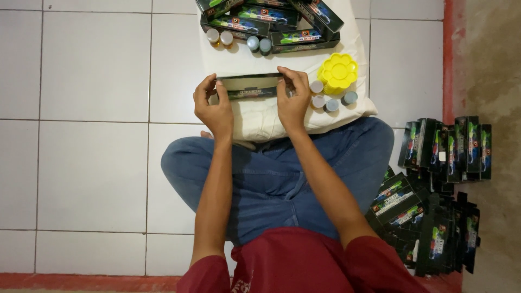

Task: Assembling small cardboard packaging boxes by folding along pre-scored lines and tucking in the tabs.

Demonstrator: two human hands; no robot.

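A long, narrow black box with a green stripe is held flat between both hands over a white pillow. My left hand grips its left end and my right hand grips its right end. Just right of my right hand lie several small paint pots with grey and white lids, and a stack of yellow flower-shaped palettes stands beside them.
Several black boxes and more small pots lie at the pillow's far end. A large pile of the same black boxes stands on the floor at my right. White floor tiles spread to the left. My crossed legs in blue jeans are below.
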